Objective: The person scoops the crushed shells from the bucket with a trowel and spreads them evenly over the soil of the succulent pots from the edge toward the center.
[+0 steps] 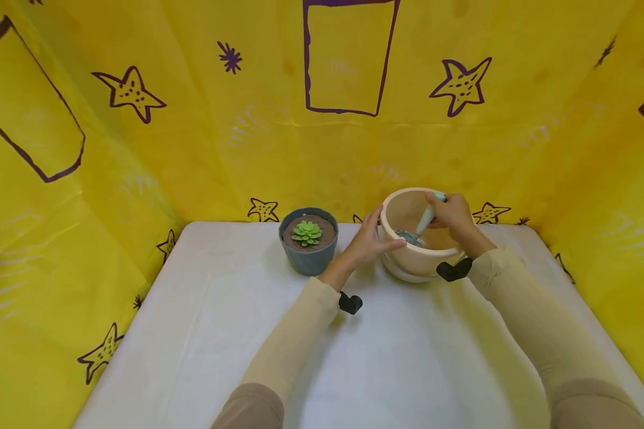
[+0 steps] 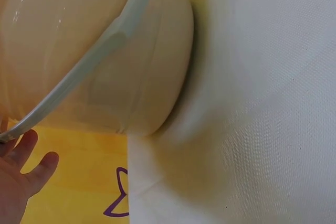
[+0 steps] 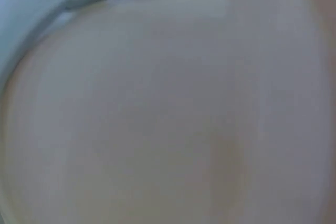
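Observation:
A cream bucket (image 1: 421, 262) stands near the back of the table, tilted slightly in the head view. My left hand (image 1: 366, 241) holds its rim at the left, thumb along the front edge; in the left wrist view, fingers of the left hand (image 2: 23, 174) show beside the end of the bucket's pale handle (image 2: 100, 51). My right hand (image 1: 453, 215) reaches over the opening and grips a small tool with a pale blue handle (image 1: 425, 219). Its blue-grey head (image 1: 409, 238) is inside the bucket, partly hidden by the rim. The right wrist view is blurred by a close pale surface.
A blue-grey pot (image 1: 310, 260) with a green succulent (image 1: 307, 233) in brown fill stands left of the bucket, close to my left hand. A white cloth covers the table (image 1: 236, 333). Yellow patterned sheets (image 1: 193, 137) rise behind it and on both sides.

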The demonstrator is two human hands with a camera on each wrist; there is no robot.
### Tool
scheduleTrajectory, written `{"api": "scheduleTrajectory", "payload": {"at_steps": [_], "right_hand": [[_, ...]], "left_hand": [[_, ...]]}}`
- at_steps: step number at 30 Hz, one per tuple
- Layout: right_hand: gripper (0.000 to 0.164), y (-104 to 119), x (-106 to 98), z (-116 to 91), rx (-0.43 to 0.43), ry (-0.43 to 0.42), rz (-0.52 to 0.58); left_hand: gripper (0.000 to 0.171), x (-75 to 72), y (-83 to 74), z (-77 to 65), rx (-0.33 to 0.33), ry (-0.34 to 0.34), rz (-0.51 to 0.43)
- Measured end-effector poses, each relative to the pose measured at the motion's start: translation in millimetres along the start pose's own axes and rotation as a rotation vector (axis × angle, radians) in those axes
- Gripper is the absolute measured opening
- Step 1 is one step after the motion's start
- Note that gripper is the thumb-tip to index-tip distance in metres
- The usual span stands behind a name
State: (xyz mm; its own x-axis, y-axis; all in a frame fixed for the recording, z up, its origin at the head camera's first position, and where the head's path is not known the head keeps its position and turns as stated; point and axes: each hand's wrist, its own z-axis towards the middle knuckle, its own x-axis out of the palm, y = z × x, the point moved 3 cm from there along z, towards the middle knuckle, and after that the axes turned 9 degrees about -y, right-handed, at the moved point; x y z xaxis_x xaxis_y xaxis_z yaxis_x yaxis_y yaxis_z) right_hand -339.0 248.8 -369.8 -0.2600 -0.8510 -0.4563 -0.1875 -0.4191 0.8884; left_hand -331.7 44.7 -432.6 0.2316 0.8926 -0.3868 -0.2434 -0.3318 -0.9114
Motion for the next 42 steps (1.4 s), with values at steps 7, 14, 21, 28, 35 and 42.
{"api": "scheduleTrajectory", "payload": {"at_steps": [7, 14, 21, 28, 35, 42], "right_hand": [[0.048, 1.3, 1.3, -8.3, -0.013, -0.059, -0.021], [0.040, -0.4, 2.0, -8.2, -0.115, -0.104, -0.116], [0.048, 3.0, 5.3, -8.8, -0.206, -0.071, -0.239], [0.051, 2.1, 1.0, -3.3, -0.083, -0.047, -0.105], [0.054, -2.1, -5.1, 3.2, 0.038, -0.042, 0.015], [0.045, 0.1, -14.5, 4.0, 0.086, -0.060, 0.126]], "left_hand": [[0.105, 1.4, -0.4, -0.5, 0.014, -0.003, 0.016], [0.105, -1.2, -1.3, -2.7, 0.002, -0.005, 0.022], [0.105, -1.7, -1.4, -3.3, 0.009, -0.003, 0.046], [0.105, -1.8, -3.1, -3.1, 0.010, -0.003, 0.027], [0.105, -3.3, -2.7, -3.2, 0.002, -0.012, 0.028], [0.105, -2.6, -2.4, -2.6, 0.011, -0.004, 0.028]]}}
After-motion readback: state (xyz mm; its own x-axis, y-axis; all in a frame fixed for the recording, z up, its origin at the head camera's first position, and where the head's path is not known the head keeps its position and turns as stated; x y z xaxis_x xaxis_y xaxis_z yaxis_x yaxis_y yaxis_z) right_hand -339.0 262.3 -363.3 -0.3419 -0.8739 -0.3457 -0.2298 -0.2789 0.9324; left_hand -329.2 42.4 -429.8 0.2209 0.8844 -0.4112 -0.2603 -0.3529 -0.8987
